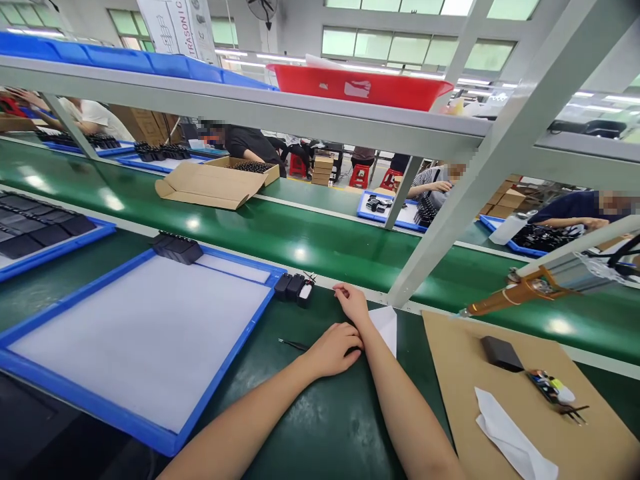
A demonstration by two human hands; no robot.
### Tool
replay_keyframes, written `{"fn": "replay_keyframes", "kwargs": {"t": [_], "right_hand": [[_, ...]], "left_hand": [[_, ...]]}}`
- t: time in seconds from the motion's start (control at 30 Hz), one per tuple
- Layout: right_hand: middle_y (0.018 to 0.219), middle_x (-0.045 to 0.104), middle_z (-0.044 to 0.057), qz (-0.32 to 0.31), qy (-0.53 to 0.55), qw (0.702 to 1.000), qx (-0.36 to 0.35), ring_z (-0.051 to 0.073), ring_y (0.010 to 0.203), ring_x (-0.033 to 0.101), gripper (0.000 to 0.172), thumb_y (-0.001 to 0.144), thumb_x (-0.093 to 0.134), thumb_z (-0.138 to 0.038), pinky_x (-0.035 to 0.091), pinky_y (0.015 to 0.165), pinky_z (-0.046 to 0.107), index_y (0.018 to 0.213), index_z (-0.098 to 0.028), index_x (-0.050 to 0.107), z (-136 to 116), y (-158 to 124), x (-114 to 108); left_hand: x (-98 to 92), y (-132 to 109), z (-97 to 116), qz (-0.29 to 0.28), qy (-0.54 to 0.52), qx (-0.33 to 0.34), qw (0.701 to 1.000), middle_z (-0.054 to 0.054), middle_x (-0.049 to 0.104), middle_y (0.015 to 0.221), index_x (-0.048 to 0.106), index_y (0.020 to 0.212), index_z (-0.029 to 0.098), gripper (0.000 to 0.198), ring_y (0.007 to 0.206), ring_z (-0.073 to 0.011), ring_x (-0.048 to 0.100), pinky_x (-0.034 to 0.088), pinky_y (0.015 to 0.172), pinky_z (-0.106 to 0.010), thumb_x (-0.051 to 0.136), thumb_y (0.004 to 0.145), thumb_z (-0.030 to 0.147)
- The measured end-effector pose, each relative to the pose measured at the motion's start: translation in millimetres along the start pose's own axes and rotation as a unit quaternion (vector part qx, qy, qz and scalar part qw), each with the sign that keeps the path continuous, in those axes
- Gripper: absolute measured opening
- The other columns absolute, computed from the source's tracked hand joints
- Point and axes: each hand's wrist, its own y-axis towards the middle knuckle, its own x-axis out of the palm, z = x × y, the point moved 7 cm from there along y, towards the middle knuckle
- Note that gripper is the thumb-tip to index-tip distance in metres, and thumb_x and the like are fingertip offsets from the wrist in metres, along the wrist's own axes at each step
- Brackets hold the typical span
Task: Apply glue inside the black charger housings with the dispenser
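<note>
My left hand (pixel 334 350): palm down, thumb and fingers curved and somewhat apart; I cannot tell whether anything is held inside. Its fingers lie close by my right wrist.
My right hand (pixel 351 303): fingers bent in narrowly; contents, if any, I cannot tell.
Slim dark tool with a pale metallic tip (pixel 295 345): on the dark green worktop (pixel 310 427), its far end hidden by my left hand.
Black box-shaped plastic cases (pixel 294 288), 3, in a row: just left of my right hand, apart from it; the rightmost shows a white face and short dark leads.
White paper sheet (pixel 387 323): partly behind my right forearm.
Blue-rimmed rectangular tray with white lining (pixel 145 333): left of my hands; more black cases (pixel 177 248) at its far edge.
Brown cardboard sheet (pixel 465 400): to my right, bearing 1 black block (pixel 501 353), 1 small circuit board with coloured parts (pixel 550 387) and 1 folded white paper strip (pixel 515 433).
Orange-brown cylindrical tool with a nozzle (pixel 505 300): above the sheet's far edge.
Glossy green conveyor belt (pixel 300 253): beyond the worktop.
</note>
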Motion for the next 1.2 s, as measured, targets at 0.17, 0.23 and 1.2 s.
{"fn": "replay_keyframes", "kwargs": {"t": [0.17, 0.23, 1.2], "right_hand": [[0.104, 0.065, 0.006, -0.005, -0.008, 1.000, 0.000, 0.015, 0.090, 0.064, 0.028, 0.093, 0.054, -0.038, 0.055, 0.082, 0.037, 0.108, -0.016, 0.061, -2.3, -0.9, -0.3], [0.105, 0.065, 0.006, -0.008, -0.011, 1.000, 0.002, 0.015, 0.090, 0.064, 0.028, 0.092, 0.054, -0.038, 0.055, 0.082, 0.037, 0.108, -0.016, 0.061, -3.4, -1.3, -0.3], [0.097, 0.067, 0.005, 0.013, -0.012, 1.000, -0.002, 0.014, 0.085, 0.064, 0.030, 0.092, 0.053, -0.041, 0.054, 0.082, 0.037, 0.103, -0.015, 0.063, -7.3, -3.5, -3.8]], "left_hand": [[-0.5, -0.2, 0.1, 0.002, -0.002, 0.002, 1.000, -0.004, 0.067, 0.103, 0.069, 0.100, 0.021, 0.017, 0.103, -0.0217, 0.058, 0.042, 0.091, -0.037, 0.058, 0.087, 0.020], [-1.2, -0.1, 0.4, 0.001, -0.005, 0.005, 1.000, -0.004, 0.067, 0.104, 0.069, 0.100, 0.020, 0.017, 0.103, -0.0214, 0.058, 0.042, 0.092, -0.037, 0.058, 0.087, 0.020], [-3.8, 1.1, -1.6, 0.015, -0.055, 0.004, 0.998, -0.003, 0.069, 0.103, 0.070, 0.092, 0.021, 0.015, 0.102, -0.0208, 0.059, 0.044, 0.092, -0.037, 0.055, 0.088, 0.019]]}}
